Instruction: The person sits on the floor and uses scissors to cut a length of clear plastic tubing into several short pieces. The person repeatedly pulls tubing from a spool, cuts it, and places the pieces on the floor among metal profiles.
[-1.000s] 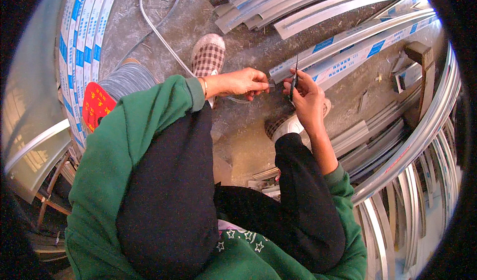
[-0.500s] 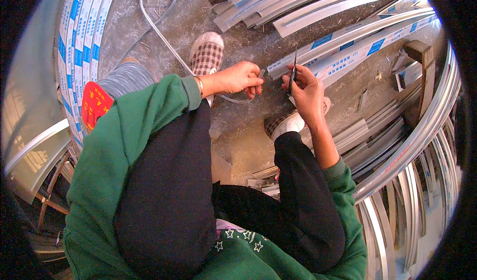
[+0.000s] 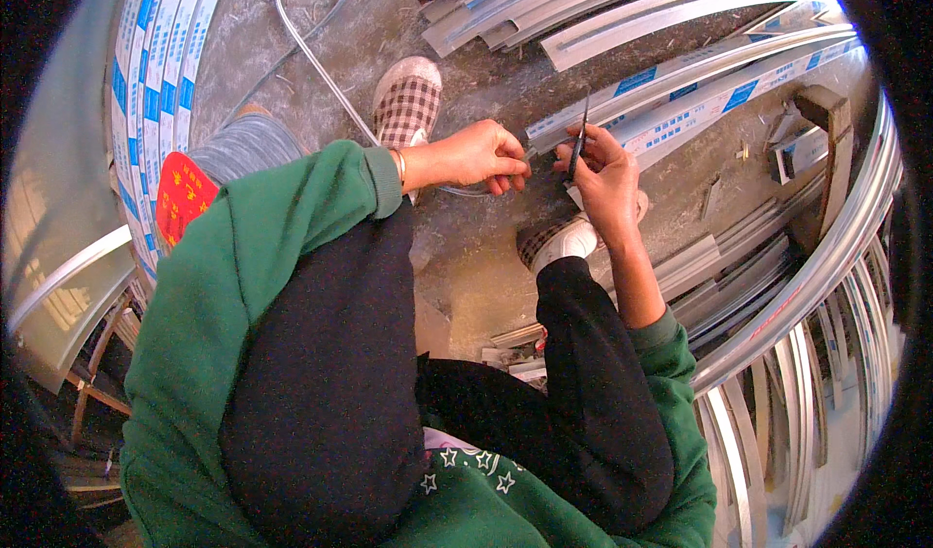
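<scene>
My left hand (image 3: 486, 159) is closed in a pinch above the floor between my shoes. A thin pale strip (image 3: 326, 86) loops over the floor, passes behind my left wrist and shows again below the fingers, which seem to hold its end. Just to the right, my right hand (image 3: 604, 171) is closed around slim scissors (image 3: 581, 140) with a dark handle, their narrow blades pointing away from me. A small gap separates the two hands. Neither the exact end of the strip nor the scissors' finger loops can be made out.
A grey-blue roll (image 3: 248, 140) with a red label (image 3: 185, 198) stands by my left arm. Long metal profiles (image 3: 632, 14) lie at the far right, some in blue-and-white film (image 3: 680, 125). A wooden post (image 3: 834, 150) and stacked profiles (image 3: 807, 402) flank my right side.
My left hand has moved slightly right, closer to the scissors. The clear piece at its fingertips no longer shows distinctly. My right hand has barely shifted and still holds the scissors.
</scene>
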Demonstrator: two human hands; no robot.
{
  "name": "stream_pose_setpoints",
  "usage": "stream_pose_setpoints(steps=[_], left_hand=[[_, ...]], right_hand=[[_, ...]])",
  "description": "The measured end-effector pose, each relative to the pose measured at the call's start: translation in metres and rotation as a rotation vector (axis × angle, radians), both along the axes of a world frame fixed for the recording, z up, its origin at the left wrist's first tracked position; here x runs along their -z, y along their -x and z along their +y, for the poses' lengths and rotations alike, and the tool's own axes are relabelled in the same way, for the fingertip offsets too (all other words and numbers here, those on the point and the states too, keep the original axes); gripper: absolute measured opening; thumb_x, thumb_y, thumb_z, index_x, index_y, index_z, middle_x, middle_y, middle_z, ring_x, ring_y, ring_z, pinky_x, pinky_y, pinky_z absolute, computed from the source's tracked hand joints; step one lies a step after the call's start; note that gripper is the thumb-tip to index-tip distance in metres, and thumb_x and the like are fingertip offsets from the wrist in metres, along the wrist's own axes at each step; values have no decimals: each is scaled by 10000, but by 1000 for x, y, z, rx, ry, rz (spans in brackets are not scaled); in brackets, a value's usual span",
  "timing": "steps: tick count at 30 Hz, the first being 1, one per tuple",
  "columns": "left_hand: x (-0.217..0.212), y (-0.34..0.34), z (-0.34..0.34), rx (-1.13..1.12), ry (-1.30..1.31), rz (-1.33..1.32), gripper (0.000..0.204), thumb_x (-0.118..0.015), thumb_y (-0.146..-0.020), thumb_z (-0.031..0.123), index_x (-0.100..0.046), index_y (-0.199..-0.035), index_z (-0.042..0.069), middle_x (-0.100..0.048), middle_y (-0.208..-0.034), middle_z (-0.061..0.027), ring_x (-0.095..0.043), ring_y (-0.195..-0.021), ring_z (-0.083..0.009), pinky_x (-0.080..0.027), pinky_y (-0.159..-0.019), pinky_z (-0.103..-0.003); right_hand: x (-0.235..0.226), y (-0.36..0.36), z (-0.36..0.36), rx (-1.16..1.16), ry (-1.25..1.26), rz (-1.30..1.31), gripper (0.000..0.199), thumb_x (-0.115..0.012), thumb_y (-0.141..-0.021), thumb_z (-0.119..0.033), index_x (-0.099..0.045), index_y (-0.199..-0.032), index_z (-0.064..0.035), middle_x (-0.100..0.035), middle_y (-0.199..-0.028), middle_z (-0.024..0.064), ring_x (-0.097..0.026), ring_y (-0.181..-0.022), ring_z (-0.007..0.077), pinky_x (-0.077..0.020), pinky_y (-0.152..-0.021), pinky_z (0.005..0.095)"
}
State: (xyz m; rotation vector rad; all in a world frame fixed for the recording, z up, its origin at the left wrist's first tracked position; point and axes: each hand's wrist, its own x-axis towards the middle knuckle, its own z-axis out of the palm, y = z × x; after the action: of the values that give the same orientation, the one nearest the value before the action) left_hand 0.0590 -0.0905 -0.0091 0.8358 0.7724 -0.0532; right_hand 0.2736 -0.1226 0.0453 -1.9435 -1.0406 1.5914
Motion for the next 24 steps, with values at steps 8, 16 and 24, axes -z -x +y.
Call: stream_pose_setpoints(steps=[8,16,24], left_hand=[[8,-1,-3,9,-6,30,218,-612,-963,188,-694,-950,-14,-710,-845,-65,-667,-676,-127,-573,-615,-278],[5,-5,-1,26,-29,61,196,-614,-953,142,-698,-963,-35,-711,-829,-82,-682,-691,-123,-585,-608,-269],[-1,-6,1,50,-90,66,183,-612,-950,138,-707,-952,-18,-704,-792,-68,-672,-669,-114,-580,-602,-273]], right_hand=[[0,0,0,18,10,16,300,-717,-874,-73,-628,-1151,1,-691,-866,55,-675,-771,118,-525,-672,239],[0,-1,0,11,11,3,294,-717,-876,-72,-630,-1146,5,-695,-871,62,-678,-778,123,-528,-678,240],[2,-1,-1,23,-11,8,284,-725,-866,-78,-644,-1128,0,-701,-845,64,-674,-754,114,-529,-668,246]])
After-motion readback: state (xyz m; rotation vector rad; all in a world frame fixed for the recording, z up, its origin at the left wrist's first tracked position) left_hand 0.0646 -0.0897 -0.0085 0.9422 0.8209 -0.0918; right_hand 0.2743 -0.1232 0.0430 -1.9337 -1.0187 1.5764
